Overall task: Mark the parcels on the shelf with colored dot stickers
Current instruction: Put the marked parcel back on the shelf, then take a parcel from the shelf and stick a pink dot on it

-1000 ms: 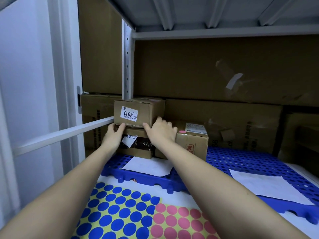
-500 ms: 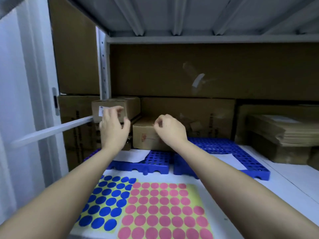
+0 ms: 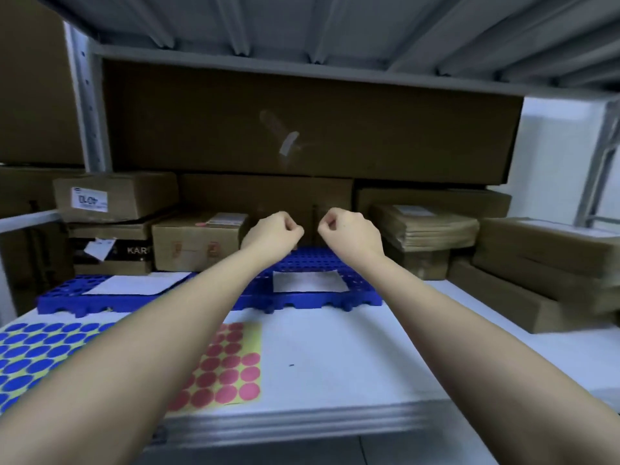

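Nearest, beneath the forearms, lie the pink dot stickers (image 3: pixel 231 374): thin, light, limp, likely best peeled by an edge; farther off, left hand (image 3: pixel 273 231) and right hand (image 3: pixel 350 231) are curled into fists, holding nothing visible; left of them sit the stiff cardboard parcels (image 3: pixel 198 243).

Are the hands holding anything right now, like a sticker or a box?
Nothing can be seen in them. The left hand and right hand are curled into loose fists above the blue mat, touching no box.
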`<state>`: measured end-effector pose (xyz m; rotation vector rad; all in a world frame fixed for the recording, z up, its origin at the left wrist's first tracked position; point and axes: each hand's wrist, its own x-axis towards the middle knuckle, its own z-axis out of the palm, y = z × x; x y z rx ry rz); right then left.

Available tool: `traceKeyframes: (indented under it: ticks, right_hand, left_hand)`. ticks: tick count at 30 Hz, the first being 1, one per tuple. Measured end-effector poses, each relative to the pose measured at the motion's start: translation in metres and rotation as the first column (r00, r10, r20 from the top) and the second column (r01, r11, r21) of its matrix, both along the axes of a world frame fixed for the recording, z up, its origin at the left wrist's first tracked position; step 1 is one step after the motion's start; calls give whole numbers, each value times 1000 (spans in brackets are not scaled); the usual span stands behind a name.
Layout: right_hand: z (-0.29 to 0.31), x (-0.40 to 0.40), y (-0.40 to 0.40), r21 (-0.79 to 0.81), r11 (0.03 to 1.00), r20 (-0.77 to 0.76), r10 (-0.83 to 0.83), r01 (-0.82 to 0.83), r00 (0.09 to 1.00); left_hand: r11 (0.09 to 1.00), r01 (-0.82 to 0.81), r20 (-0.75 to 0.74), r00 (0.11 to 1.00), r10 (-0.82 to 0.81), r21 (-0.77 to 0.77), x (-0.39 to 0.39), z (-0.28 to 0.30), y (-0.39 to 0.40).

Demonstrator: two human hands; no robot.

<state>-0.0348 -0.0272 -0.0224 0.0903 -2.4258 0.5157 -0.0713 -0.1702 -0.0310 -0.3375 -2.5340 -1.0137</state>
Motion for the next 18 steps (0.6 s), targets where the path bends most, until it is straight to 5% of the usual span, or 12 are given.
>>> traceKeyframes:
  ticks: [18]
  right_hand:
    - [-18,48,196,-110,978,-104,-190,178,976]
  left_hand:
    - [940,250,124,951,-284,233,31,-14,219]
